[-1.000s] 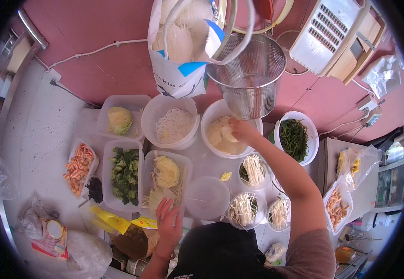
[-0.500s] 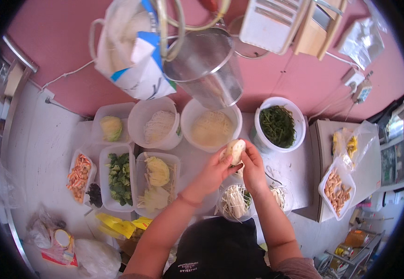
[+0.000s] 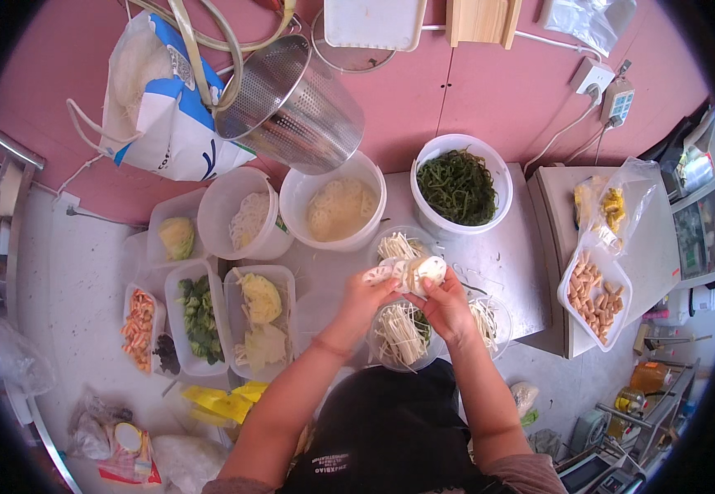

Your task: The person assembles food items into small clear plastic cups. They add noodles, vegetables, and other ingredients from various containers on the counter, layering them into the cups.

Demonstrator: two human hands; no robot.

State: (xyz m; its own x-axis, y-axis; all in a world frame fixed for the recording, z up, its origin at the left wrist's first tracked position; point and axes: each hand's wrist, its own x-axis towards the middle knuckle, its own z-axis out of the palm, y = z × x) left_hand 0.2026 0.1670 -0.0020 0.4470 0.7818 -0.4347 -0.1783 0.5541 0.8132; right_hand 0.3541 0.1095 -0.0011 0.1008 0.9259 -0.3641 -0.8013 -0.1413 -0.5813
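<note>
Several white lotus root slices (image 3: pixel 423 273) are fanned out between my two hands, above clear bowls. My left hand (image 3: pixel 369 290) pinches the slices at the left end of the fan. Fingers and thumb of my right hand (image 3: pixel 446 306) close on those at the right end. Just below is a clear bowl of enoki mushrooms (image 3: pixel 400 336) with some green leaves. Another bowl of enoki (image 3: pixel 397 245) sits beyond the slices, and a third bowl (image 3: pixel 486 323) is partly hidden by my right forearm.
White buckets hold dark green seaweed strips (image 3: pixel 458 188), pale noodles in liquid (image 3: pixel 343 210) and white noodles (image 3: pixel 250 218). Trays at left carry broccoli (image 3: pixel 199 317), cabbage (image 3: pixel 260 298) and orange pieces (image 3: pixel 138 329). A perforated metal strainer (image 3: pixel 312 111) overhangs the back; a sausage tray (image 3: pixel 595 292) stands right.
The lotus root slices, stacked together before, are now spread into a fan between my hands. My view has shifted, and a far enoki bowl shows more fully.
</note>
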